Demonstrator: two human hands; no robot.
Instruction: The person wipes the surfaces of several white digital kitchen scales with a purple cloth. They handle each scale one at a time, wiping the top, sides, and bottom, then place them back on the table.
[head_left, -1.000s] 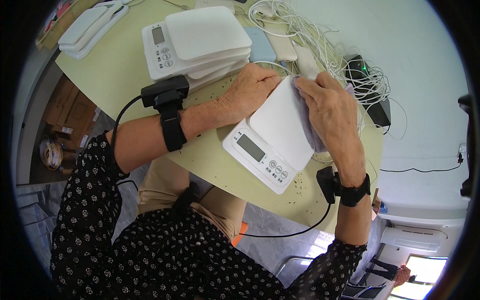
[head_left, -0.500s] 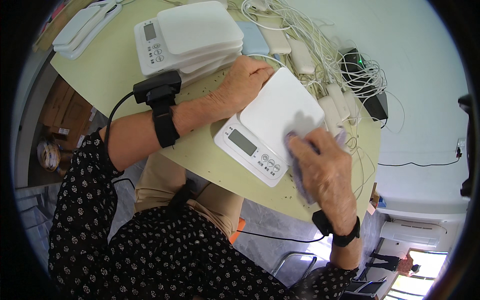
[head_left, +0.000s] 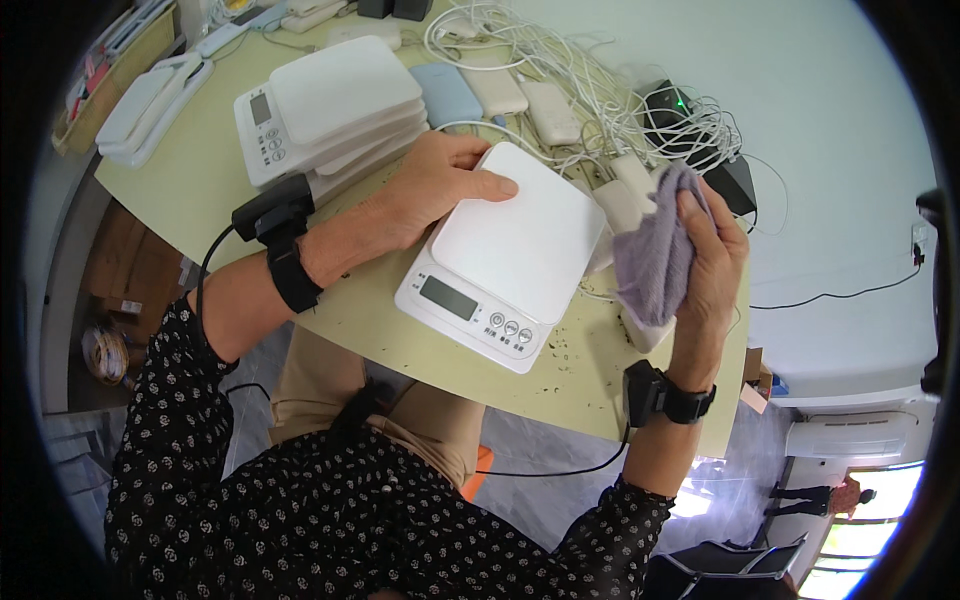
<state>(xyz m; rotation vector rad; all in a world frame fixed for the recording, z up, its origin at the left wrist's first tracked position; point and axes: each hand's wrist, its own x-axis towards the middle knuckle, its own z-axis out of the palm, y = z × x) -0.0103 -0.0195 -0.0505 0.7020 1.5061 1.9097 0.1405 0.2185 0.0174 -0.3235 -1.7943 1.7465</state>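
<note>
A white digital kitchen scale [head_left: 530, 235] sits at a slant on the table in front of me, its dark display and round buttons toward me. My left hand [head_left: 425, 190] grips its far left corner, thumb on the white platform, fingers behind the edge and partly hidden. To the right of the scale, my right hand [head_left: 718, 260] clutches a crumpled purple-grey cloth [head_left: 655, 250], lifted clear of the platform. Further left stands a stack of similar white scales [head_left: 345, 90].
Small dark crumbs dot the pale green table [head_left: 480, 385]. At the back lie a light-blue block [head_left: 445, 95], several white ones, tangled white cables [head_left: 590, 85] and a black device [head_left: 665, 105] with a green light. A filled tray [head_left: 115, 75] stands far left.
My right hand has lifted the cloth off the scale and moved it up and right. My left thumb now rests on the platform. The scale has turned slightly, and the head view has shifted.
</note>
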